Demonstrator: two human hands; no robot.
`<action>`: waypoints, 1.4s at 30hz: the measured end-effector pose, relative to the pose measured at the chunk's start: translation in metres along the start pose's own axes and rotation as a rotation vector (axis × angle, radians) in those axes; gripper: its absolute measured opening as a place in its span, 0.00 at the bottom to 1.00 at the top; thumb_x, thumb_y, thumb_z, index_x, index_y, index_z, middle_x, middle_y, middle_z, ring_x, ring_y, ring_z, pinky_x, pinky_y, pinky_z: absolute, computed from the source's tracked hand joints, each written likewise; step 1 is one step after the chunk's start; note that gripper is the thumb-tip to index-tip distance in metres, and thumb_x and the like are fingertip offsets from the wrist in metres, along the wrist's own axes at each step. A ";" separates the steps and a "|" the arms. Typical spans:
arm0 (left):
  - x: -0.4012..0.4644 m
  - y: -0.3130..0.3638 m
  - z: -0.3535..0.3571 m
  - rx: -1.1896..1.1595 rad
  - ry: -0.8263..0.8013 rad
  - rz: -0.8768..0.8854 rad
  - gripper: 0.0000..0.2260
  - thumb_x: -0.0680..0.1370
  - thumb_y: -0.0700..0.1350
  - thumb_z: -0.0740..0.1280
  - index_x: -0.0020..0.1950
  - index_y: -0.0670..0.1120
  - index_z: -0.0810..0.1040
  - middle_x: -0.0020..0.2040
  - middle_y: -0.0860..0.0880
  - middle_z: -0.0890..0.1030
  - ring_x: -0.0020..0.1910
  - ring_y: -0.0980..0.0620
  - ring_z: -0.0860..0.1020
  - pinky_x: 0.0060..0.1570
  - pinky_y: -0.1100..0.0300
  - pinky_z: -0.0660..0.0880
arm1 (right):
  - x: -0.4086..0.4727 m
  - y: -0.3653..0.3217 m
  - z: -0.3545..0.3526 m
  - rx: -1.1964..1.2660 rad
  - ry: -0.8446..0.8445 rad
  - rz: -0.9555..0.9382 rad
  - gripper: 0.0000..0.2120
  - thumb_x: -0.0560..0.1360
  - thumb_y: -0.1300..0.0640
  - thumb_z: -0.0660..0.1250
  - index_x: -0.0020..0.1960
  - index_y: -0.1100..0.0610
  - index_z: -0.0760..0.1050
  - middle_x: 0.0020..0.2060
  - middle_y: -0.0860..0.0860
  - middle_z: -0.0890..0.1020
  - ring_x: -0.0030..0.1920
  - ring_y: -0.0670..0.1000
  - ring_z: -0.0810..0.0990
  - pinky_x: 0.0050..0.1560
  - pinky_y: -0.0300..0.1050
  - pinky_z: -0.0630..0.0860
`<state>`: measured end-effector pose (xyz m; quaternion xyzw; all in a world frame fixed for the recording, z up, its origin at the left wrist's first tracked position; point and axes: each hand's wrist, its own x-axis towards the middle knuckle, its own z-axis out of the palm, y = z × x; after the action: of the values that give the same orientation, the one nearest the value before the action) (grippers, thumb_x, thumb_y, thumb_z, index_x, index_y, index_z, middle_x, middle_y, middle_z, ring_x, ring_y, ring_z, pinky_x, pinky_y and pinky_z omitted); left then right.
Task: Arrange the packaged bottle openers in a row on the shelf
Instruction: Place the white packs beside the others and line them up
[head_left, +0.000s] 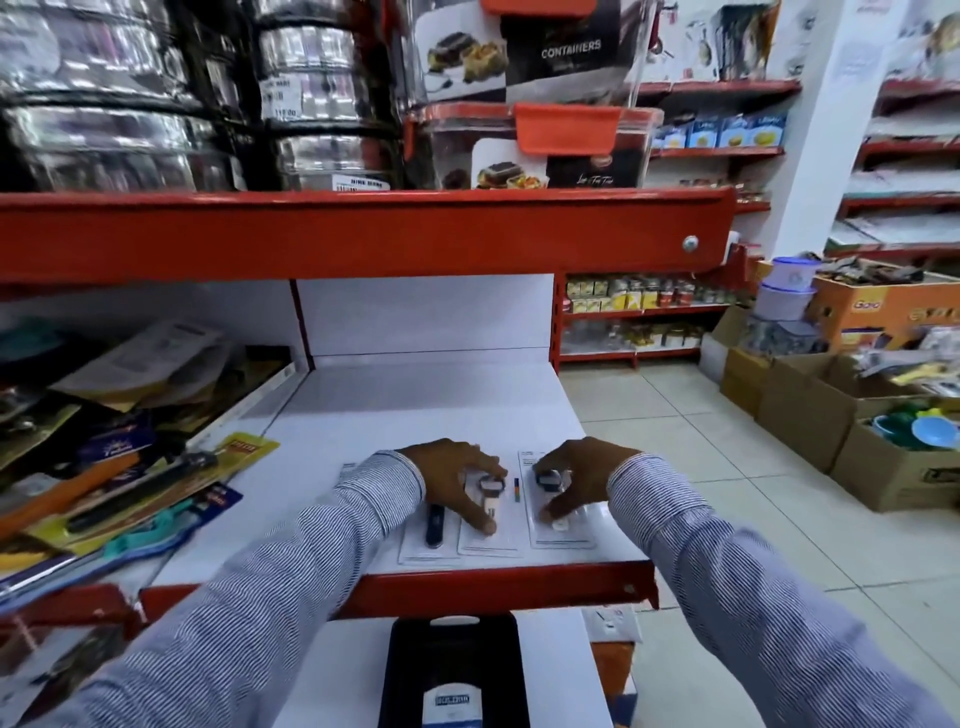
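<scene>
Packaged bottle openers are seen lying flat in a row near the front edge of the white shelf (415, 410), just behind its red lip. Three blister packs can be counted. The left pack (430, 535), holding a dark-handled opener, lies untouched beside the left hand. The middle pack (491, 519), with a white-handled opener, is pressed down by the left hand (452, 475), whose fingers are spread over the bubble, thumb at its near end and fingertips at its far end. The right pack (561, 519) is covered in the same way by the right hand (576, 475), fingers splayed, thumb set on the card near the opener's white handle. Whether either pack is pinched or merely pressed cannot be told. The middle and right packs are separated by a narrow gap; the left and middle ones overlap slightly. Both forearms are clad in striped sleeves (291, 582).

Below the shelf lip, a black packaged item (452, 670) is seen on a lower level. To the left, a heap of mixed carded goods (130, 467) is piled on the neighbouring shelf. Farther back, above, clear containers with orange lids (566, 130) are stacked, and cardboard boxes (810, 415) stand on the tiled floor at the right.
</scene>
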<state>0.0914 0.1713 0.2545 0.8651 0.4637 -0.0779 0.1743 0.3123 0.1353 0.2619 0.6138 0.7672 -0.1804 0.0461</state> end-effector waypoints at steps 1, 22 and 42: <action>-0.001 0.000 0.002 -0.001 0.006 -0.003 0.39 0.67 0.62 0.76 0.75 0.57 0.65 0.79 0.53 0.63 0.78 0.50 0.60 0.77 0.52 0.55 | -0.002 0.001 0.000 0.002 -0.010 -0.009 0.38 0.65 0.40 0.76 0.72 0.48 0.68 0.72 0.48 0.71 0.71 0.52 0.69 0.74 0.50 0.64; -0.026 0.019 0.017 -0.067 0.062 0.019 0.40 0.65 0.63 0.76 0.74 0.56 0.69 0.77 0.54 0.68 0.75 0.49 0.66 0.75 0.47 0.63 | -0.023 -0.003 0.013 0.019 0.033 -0.063 0.38 0.63 0.41 0.78 0.69 0.47 0.71 0.70 0.46 0.74 0.69 0.51 0.72 0.71 0.49 0.66; -0.048 -0.043 -0.002 0.063 -0.008 -0.066 0.36 0.69 0.61 0.74 0.74 0.54 0.68 0.77 0.53 0.66 0.75 0.50 0.65 0.75 0.53 0.58 | -0.023 -0.034 0.003 -0.208 -0.136 -0.123 0.35 0.69 0.47 0.75 0.73 0.42 0.66 0.72 0.50 0.70 0.70 0.54 0.70 0.72 0.52 0.66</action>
<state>0.0293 0.1565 0.2606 0.8542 0.4886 -0.1017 0.1460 0.2853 0.1075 0.2735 0.5440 0.8129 -0.1437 0.1505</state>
